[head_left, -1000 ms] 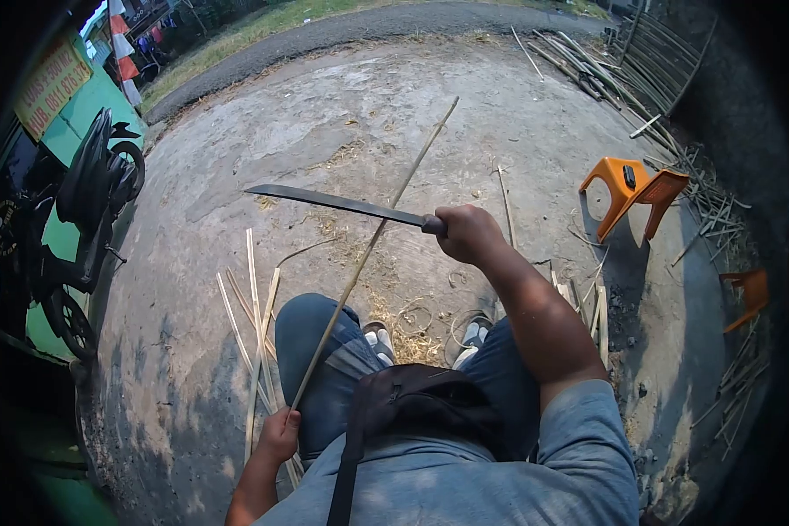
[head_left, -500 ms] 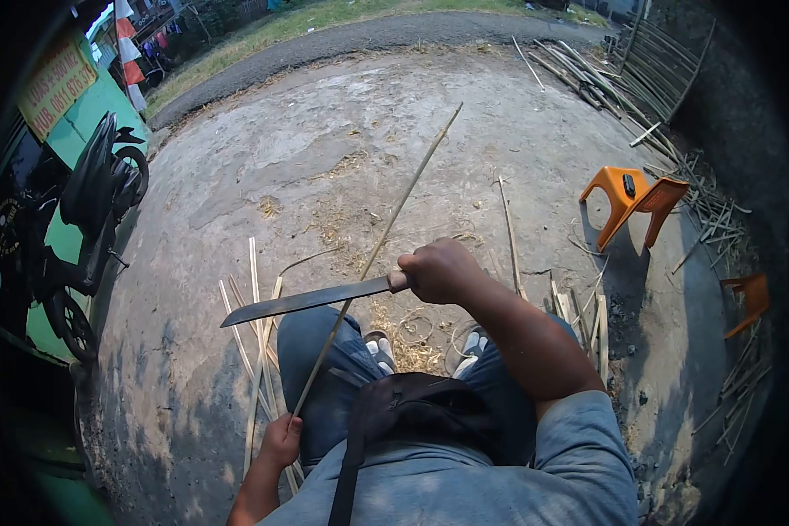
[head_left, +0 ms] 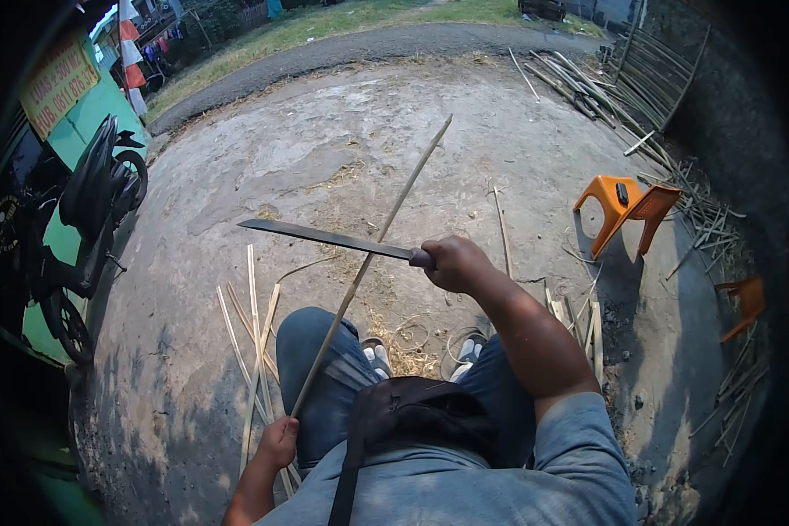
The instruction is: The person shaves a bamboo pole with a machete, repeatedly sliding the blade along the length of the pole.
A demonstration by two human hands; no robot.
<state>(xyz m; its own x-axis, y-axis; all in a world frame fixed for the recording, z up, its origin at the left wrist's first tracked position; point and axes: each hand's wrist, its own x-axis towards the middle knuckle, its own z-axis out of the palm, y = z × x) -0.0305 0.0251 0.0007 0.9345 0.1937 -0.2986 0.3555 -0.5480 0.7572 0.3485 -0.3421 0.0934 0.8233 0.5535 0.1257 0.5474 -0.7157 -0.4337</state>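
My right hand (head_left: 458, 264) is closed round the handle of a machete (head_left: 324, 237), its long blade pointing left and slightly away from me. Closed at the left of my lap, my left hand (head_left: 278, 441) grips the near end of a long, thin bamboo strip (head_left: 331, 331). The strip slants up and away past my left knee, its far end over the concrete. In this view the blade crosses the strip about midway along its length. More pale bamboo strips (head_left: 256, 342) lie beside my left leg.
An orange plastic chair (head_left: 627, 210) with a small black object on its seat stands at the right. Bamboo poles (head_left: 592, 92) and cut pieces (head_left: 710, 223) line the right wall. Strips (head_left: 596, 337) lie right of my legs. A motorcycle (head_left: 79, 228) is parked at the left.
The machete has moved farther from me along the strip, and its tip has swung up and away. My right hand has shifted slightly right; my left hand keeps its hold.
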